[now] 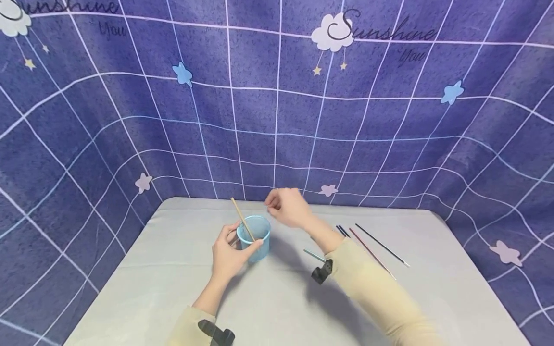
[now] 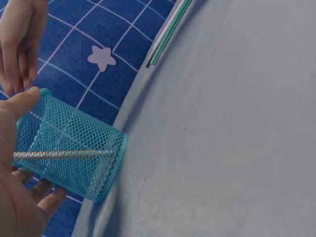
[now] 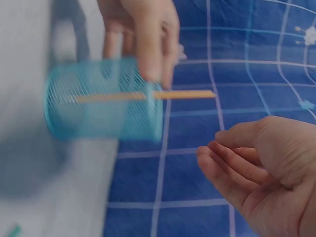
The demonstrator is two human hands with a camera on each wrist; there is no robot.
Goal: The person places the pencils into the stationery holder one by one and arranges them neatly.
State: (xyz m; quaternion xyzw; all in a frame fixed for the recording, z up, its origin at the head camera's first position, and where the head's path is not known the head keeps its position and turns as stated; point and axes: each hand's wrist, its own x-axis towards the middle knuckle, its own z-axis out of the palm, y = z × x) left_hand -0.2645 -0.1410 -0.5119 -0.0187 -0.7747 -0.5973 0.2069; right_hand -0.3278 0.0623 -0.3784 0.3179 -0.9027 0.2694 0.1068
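A light-blue mesh pen cup [image 1: 255, 253] stands upright on the table, with one thin tan stick [image 1: 239, 211] leaning inside it and jutting above the rim. My left hand [image 1: 227, 255] holds the cup from the side, thumb near the rim and fingers around the far side. In the left wrist view the stick shows through the mesh [image 2: 74, 133]. My right hand [image 1: 289, 207] hovers beyond the cup's right side, apart from it. Its fingers are loosely bent with nothing between them, as the right wrist view of the hand [image 3: 266, 173] shows.
Right of the cup lie several thin sticks: a black one with a pale tip [image 1: 382, 244], a red one [image 1: 371, 251], dark ones [image 1: 343, 231] and a teal one [image 1: 314, 255] partly under the right forearm. A blue grid-patterned curtain [image 1: 259, 110] stands behind the table [image 1: 143, 288].
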